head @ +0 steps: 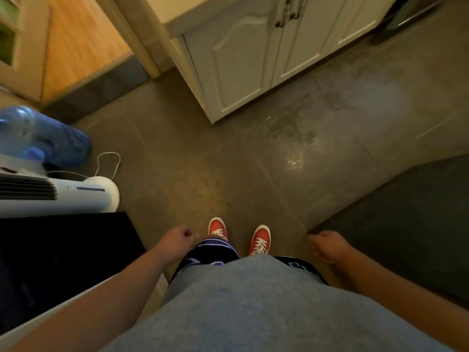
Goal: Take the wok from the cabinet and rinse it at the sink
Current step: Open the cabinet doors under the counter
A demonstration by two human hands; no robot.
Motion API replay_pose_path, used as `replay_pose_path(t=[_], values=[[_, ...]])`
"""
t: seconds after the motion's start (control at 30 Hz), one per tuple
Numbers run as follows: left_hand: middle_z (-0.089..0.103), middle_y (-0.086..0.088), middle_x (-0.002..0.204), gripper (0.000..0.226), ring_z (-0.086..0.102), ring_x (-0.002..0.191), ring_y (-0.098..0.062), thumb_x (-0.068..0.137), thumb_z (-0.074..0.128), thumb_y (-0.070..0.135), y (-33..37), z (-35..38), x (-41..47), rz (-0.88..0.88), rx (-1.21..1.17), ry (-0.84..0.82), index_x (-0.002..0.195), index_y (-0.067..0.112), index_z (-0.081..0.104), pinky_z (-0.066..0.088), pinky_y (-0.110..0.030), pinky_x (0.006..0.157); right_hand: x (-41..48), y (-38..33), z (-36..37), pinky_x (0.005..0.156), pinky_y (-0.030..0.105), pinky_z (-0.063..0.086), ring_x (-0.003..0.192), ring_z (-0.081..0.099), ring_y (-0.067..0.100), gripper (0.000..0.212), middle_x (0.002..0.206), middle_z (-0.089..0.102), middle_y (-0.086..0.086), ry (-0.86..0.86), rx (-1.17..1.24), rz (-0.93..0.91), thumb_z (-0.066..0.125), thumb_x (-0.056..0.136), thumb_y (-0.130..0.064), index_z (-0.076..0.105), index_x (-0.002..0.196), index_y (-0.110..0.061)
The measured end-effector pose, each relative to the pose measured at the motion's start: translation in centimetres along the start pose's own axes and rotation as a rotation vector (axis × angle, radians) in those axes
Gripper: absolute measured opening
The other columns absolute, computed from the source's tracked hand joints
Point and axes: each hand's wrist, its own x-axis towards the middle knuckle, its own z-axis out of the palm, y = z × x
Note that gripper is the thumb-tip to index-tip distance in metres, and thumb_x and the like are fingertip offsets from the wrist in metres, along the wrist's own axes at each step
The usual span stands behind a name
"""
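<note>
A white base cabinet (243, 62) with two shut doors and dark metal handles (289, 13) stands ahead of me, at the top middle. No wok and no sink are in view. My left hand (176, 238) hangs at my left hip with its fingers curled and nothing in it. My right hand (327, 246) hangs at my right hip, loosely closed and holding nothing. Both hands are well short of the cabinet, with grey tiled floor between.
A blue water bottle (48, 141) and a white appliance (63, 194) with a loose cord (109, 163) stand at the left. A black surface (58, 255) lies at lower left, a dark mat (411, 219) at the right. A wet patch (297, 153) shines on the floor. A wooden doorway (81, 44) opens at upper left.
</note>
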Motion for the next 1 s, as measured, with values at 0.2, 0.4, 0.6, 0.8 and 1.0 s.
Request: replay_pose_path(t=[0.2,0.4,0.6,0.8,1.0], values=[[0.07,-0.013,0.091,0.025,0.063,0.079,-0.024,0.093,0.062,0.035,-0.6,-3.0,1.3,-0.128,0.018,-0.022,0.081,0.013,0.058,0.047,-0.031,0.066,2.3,-10.7,-3.5,0.058,0.03,0.045,0.071,0.058,0.02,0.019,0.085,0.062,0.013,0.051,-0.001,-0.166,0.053,0.101,-0.021,0.061,0.099,-0.004],[0.067,-0.008,0.089,0.023,0.063,0.083,-0.023,0.095,0.058,0.034,1.9,-8.9,7.2,-0.137,0.099,-0.096,0.082,0.014,0.06,0.044,-0.029,0.067,6.1,-20.4,-6.0,0.049,0.025,0.039,0.06,0.056,0.018,0.024,0.077,0.062,0.01,0.087,0.0,-0.221,0.056,0.1,-0.022,0.058,0.078,-0.012],[0.065,-0.006,0.087,0.02,0.057,0.075,-0.017,0.096,0.054,0.03,9.9,-15.8,14.1,-0.034,0.165,-0.162,0.09,0.013,0.062,0.042,-0.027,0.066,6.9,-23.7,-9.5,0.048,0.024,0.042,0.056,0.056,0.015,0.02,0.073,0.064,0.009,0.161,-0.016,-0.16,0.058,0.098,-0.02,0.067,0.094,-0.002],[0.068,-0.007,0.083,0.024,0.061,0.074,-0.02,0.093,0.058,0.035,21.3,-20.1,19.3,0.132,0.12,-0.135,0.083,0.014,0.058,0.051,-0.034,0.072,6.6,-22.4,-14.3,0.052,0.03,0.049,0.061,0.06,0.022,0.018,0.079,0.064,0.015,0.155,0.121,0.089,0.055,0.1,-0.022,0.062,0.101,-0.005],[0.068,-0.003,0.081,0.02,0.066,0.074,-0.019,0.091,0.061,0.04,32.1,-21.3,22.6,0.235,0.164,-0.095,0.082,0.023,0.058,0.055,-0.036,0.068,8.3,-21.5,-19.3,0.063,0.035,0.052,0.073,0.063,0.025,0.016,0.095,0.069,0.018,0.129,0.195,0.188,0.055,0.1,-0.022,0.063,0.105,-0.008]])
